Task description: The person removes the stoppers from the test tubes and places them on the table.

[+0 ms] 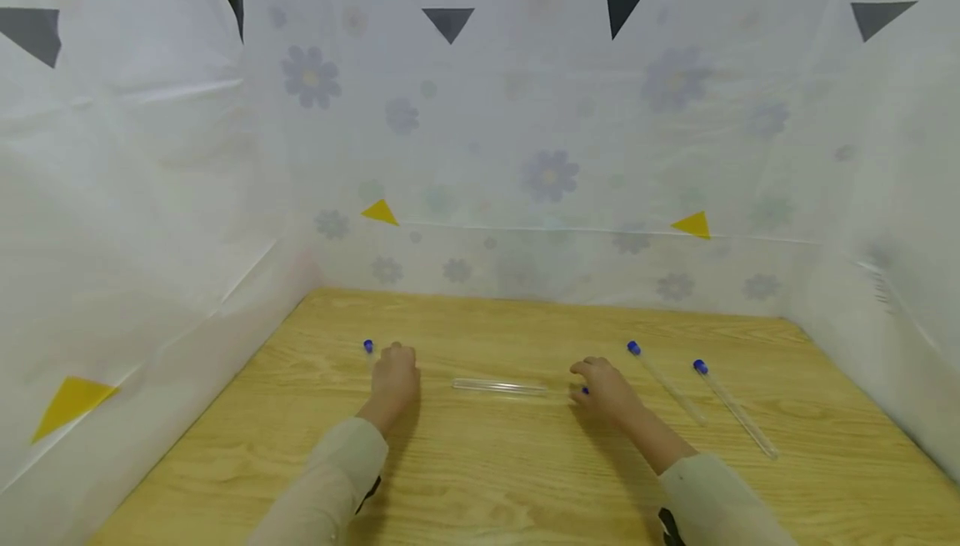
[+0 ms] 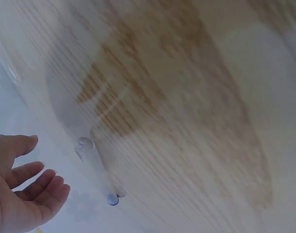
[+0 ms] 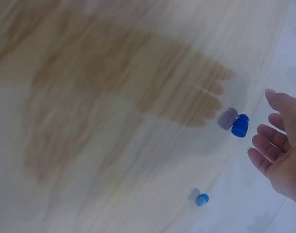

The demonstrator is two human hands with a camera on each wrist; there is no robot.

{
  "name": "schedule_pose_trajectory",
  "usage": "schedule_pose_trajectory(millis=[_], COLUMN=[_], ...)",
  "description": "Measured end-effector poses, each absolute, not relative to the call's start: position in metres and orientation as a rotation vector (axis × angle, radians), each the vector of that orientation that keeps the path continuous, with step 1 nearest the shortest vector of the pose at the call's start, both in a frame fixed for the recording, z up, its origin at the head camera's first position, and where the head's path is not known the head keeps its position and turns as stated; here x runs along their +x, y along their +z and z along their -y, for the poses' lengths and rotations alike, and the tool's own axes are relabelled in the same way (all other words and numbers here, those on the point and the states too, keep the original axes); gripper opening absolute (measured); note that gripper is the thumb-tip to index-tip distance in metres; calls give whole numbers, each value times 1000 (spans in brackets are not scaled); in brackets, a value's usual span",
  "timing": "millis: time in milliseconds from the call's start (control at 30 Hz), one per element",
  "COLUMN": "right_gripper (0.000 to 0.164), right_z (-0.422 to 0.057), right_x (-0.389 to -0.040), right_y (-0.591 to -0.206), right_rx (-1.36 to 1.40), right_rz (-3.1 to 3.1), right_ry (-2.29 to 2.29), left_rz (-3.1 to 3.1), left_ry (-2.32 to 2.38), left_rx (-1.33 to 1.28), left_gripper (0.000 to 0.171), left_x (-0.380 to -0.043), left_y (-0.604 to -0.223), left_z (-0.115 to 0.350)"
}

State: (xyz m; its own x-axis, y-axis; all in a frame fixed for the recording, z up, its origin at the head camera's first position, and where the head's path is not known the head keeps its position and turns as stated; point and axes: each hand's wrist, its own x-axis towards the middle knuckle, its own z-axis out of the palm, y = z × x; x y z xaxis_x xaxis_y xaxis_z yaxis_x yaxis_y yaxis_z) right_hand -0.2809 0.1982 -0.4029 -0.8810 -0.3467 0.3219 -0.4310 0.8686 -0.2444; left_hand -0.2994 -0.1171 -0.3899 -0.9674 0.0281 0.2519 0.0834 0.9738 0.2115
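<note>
In the head view my left hand (image 1: 396, 371) hovers at the left over the table, close to a blue-capped clear tube whose cap (image 1: 368, 346) shows beyond the fingers. The left wrist view shows the same hand (image 2: 28, 189) with fingers loosely bent and empty, apart from that tube (image 2: 96, 167). A clear tube (image 1: 498, 386) with no visible cap lies crosswise between my hands. My right hand (image 1: 606, 389) is to its right, beside a loose blue cap (image 1: 586, 391). In the right wrist view, the fingers curve near this cap (image 3: 240, 127) without gripping it.
Two blue-capped clear tubes (image 1: 667, 383) (image 1: 735, 408) lie slanted on the wood-grain table (image 1: 480, 479) at the right. A second blue cap (image 3: 202, 199) appears lower in the right wrist view. White flowered sheeting (image 1: 480, 129) with triangular markers surrounds the table at back and sides.
</note>
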Motion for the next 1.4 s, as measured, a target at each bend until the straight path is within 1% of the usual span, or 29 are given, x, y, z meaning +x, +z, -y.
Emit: schedule_pose_trajectory(millis=[133,367,733,967,1233,1400], right_gripper=[32,33,33,32,30,33], right_z=[-192,-178,-147,-123,-105,-96], right_x=[-282,-281,-286,-285,-286,-288], right_y=[-402,-399,-401,-399,-402,-404], right_rx=[602,595,592,653,706,694], right_rz=[2771,2777,2791,2768,2762,2803], right_ry=[474,526,633,713,658,661], left_rz=[2869,2893,2875,2887,2856,2870], left_ry=[-363,-393,-592,-622,-718,-756], left_rx=[-14,163,296,300,320,342], left_gripper=[9,14,15,17,13,11], left_x=[-300,-301,-299,-294,-287,-285], left_y=[-391,-393,-391,-390,-390,-391], left_z=[120,126,138,142,140,140])
